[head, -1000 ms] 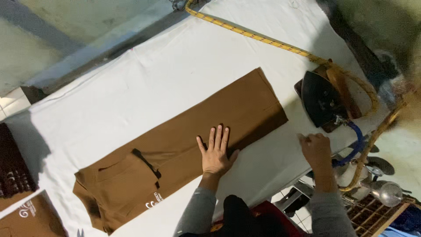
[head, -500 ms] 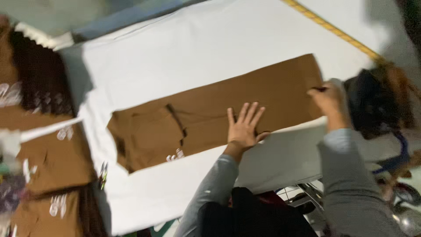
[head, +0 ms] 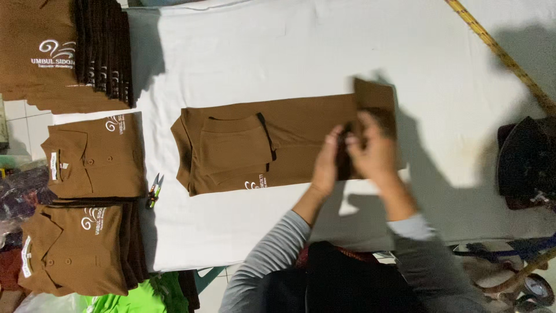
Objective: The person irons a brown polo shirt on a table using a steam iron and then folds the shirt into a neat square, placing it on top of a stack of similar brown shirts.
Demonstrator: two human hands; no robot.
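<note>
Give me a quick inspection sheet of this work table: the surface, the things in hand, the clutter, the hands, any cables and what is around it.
Surface: white cloth-covered table.
Job's things: brown shirt lying flat, folded long; its bottom end is lifted.
Clutter: small snips by the left edge; yellow measuring tape across the far corner.
Hands: left hand and right hand both grip the shirt's bottom end.
Cables: nothing seen.
Surroundings: stacks of folded brown shirts at left; dark iron at right; green fabric below the table.
</note>
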